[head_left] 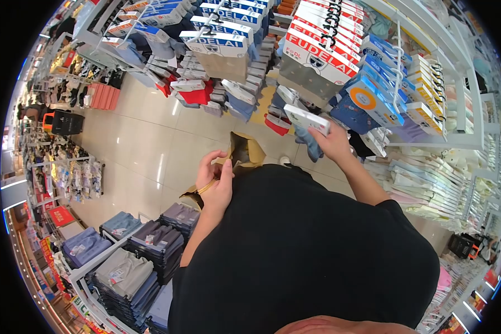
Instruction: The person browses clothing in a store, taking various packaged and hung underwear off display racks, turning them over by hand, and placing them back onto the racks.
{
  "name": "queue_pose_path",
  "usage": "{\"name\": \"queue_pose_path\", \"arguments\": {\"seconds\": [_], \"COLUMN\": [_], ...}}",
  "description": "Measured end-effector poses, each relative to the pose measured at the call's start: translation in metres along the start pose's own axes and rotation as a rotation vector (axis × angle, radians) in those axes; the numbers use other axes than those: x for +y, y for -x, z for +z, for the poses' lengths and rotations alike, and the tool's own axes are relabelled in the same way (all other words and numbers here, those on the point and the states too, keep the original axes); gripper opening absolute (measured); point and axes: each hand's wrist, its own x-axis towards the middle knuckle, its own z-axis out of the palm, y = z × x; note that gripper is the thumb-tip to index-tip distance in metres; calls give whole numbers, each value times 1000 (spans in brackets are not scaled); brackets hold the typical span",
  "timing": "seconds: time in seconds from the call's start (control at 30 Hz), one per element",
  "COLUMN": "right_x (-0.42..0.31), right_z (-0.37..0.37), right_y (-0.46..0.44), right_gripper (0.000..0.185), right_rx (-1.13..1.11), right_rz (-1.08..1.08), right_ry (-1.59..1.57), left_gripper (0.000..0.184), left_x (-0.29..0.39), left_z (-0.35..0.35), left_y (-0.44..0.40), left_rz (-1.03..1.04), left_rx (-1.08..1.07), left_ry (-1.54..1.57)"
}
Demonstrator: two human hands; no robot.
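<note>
My left hand point(214, 181) is closed on the edge of a brown paper bag point(253, 149), whose open top faces up in front of my body. A yellowish band circles one of its fingers or the palm. On the other side, my right hand point(334, 140) grips the white header card of a packaged garment point(306, 119). Grey-blue fabric hangs below that card. The pack is beside the lower row of hanging packs, and I cannot tell whether it is still on its hook. Just above are garment packs with red-and-white "FUDELAI" cards point(320, 47).
Packs with blue-and-white cards point(217, 42) hang at the top. Blue packs with an orange circle point(367, 100) hang right of my hand, beside a white rack frame point(462, 139). Folded trousers point(125, 273) are stacked lower left. A black shopping basket point(67, 122) stands far left.
</note>
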Motion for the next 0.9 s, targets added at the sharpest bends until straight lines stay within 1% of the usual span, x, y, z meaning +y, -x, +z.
{"name": "queue_pose_path", "arguments": {"seconds": [0.07, 0.1, 0.2, 0.3, 0.4, 0.47, 0.6, 0.7, 0.8, 0.9], "right_x": [45, 48, 57, 48, 66, 96, 113, 125, 117, 101], "right_z": [18, 24, 35, 41, 53, 65, 75, 87, 100, 105], "right_y": [-13, -16, -30, -35, -42, -46, -41, -31, -18, -19], "right_gripper": [35, 37, 37, 36, 38, 38, 33, 34, 42, 46], "right_rx": [-3, 2, -55, -55, -68, -72, -103, -129, -136, -350], "right_rz": [51, 68, 49, 104, 147, 224, 371, 607, 851, 718], "right_ry": [27, -106, -94, -61, -220, -261, -287, -473, -550, -542], "left_gripper": [29, 28, 28, 27, 27, 27, 25, 25, 24, 25], "left_x": [0, 1, 2, 2, 1, 1, 0, -2, -4, -7], "left_z": [0, 0, 0, -2, -4, -4, -6, -6, -8, -9], "left_y": [0, 1, 1, 2, 4, 4, 6, 7, 7, 7], "left_rz": [22, 19, 17, 18, 10, 1, -15, -13, -4, 5], "left_rx": [-9, -15, -33, -35, -31, -28, -8, 11, 21, 28], "left_ry": [8, 6, 3, 13, 25, 39, 32, 48, 56, 59]}}
